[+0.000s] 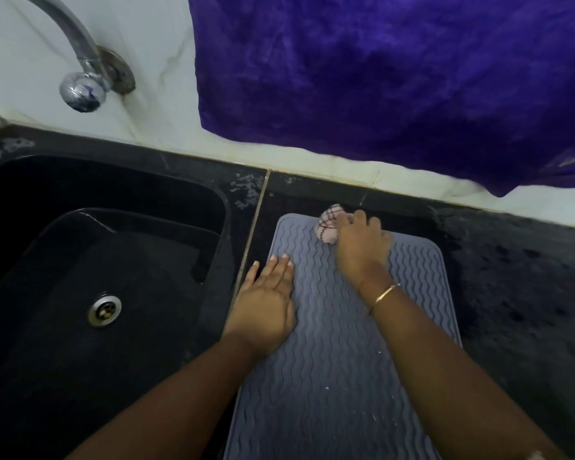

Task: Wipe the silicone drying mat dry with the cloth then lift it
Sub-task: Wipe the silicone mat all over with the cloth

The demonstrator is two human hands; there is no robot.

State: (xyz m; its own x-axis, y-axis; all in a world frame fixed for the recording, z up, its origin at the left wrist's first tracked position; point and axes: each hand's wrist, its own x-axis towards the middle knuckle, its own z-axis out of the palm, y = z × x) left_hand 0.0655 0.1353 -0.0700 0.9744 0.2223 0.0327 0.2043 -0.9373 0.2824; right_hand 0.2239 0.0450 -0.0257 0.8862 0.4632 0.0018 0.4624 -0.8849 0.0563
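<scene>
A grey silicone drying mat (pixel 339 360) with wavy ridges lies flat on the black counter, right of the sink. My right hand (pixel 362 247) presses a bunched pale pink cloth (pixel 327 224) with dark check lines against the mat's far edge. Most of the cloth is hidden under my fingers. My left hand (pixel 266 303) lies flat, fingers together, on the mat's left edge, partly over the counter. A few small water specks show on the mat's near half.
A black sink (pixel 97 260) with a metal drain (pixel 104 310) fills the left. A chrome tap (pixel 80 78) juts from the white tiled wall. A purple towel (pixel 395 78) hangs on the wall behind the mat. Wet black counter (pixel 518 277) extends to the right.
</scene>
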